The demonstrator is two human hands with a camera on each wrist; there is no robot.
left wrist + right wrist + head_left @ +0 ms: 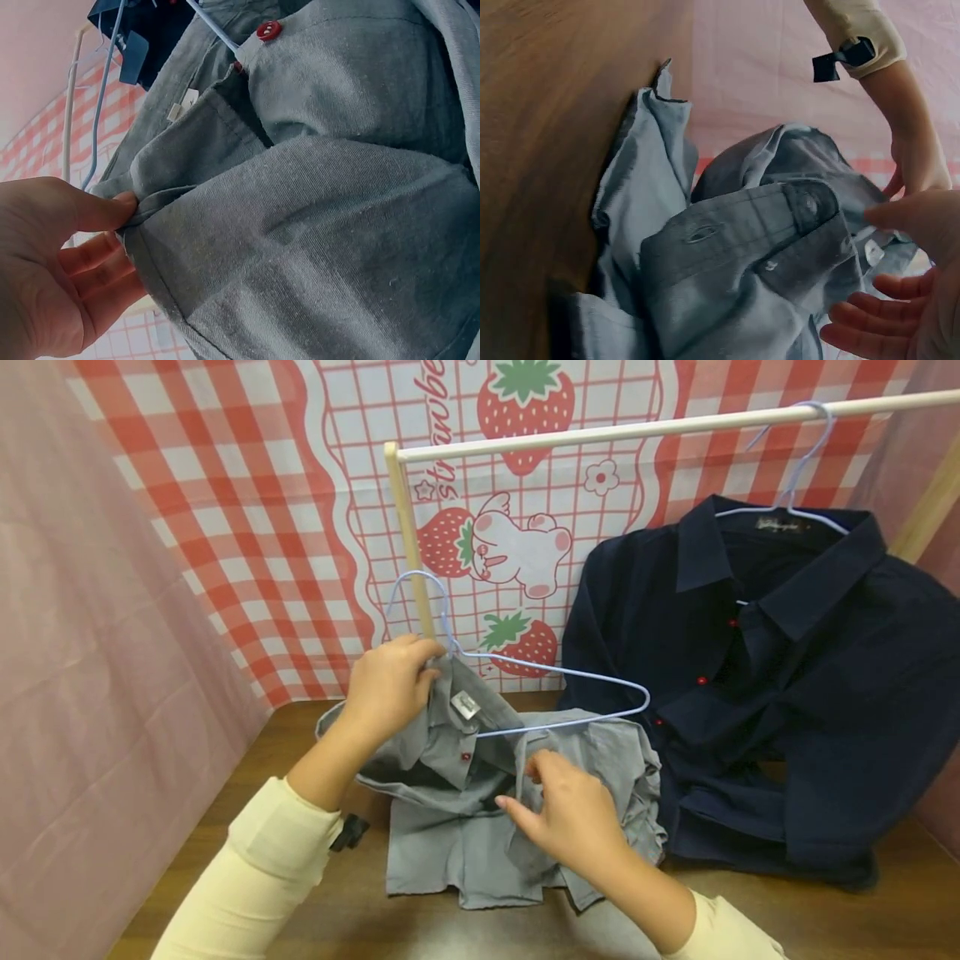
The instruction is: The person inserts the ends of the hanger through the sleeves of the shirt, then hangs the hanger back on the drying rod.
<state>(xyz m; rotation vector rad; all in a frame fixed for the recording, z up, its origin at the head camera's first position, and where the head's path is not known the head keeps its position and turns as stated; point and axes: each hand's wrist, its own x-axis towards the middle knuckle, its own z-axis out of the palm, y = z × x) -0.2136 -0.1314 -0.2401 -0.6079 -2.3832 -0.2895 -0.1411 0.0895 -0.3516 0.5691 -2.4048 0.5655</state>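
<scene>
A grey button-up shirt (423,847) lies bunched on the table, its collar side raised, with a white label and a red button (268,31) showing. My left hand (393,685) pinches its cloth near the collar, thumb in front and fingers behind, as the left wrist view shows. A light-blue wire hanger (570,673) has one arm partly inside the shirt; its other end sticks out over the fabric on the right. Beside the right front of the shirt is my right hand (573,814), its fingers spread and relaxed, with no cloth gripped in the right wrist view (922,277).
A dark navy shirt (750,718) hangs at the right on another light-blue hanger (806,460) from a white rail (600,433). The rail's wooden post (405,518) stands behind my left hand. A strawberry-print cloth (525,402) covers the back; pink cloth (112,693) hangs at the left.
</scene>
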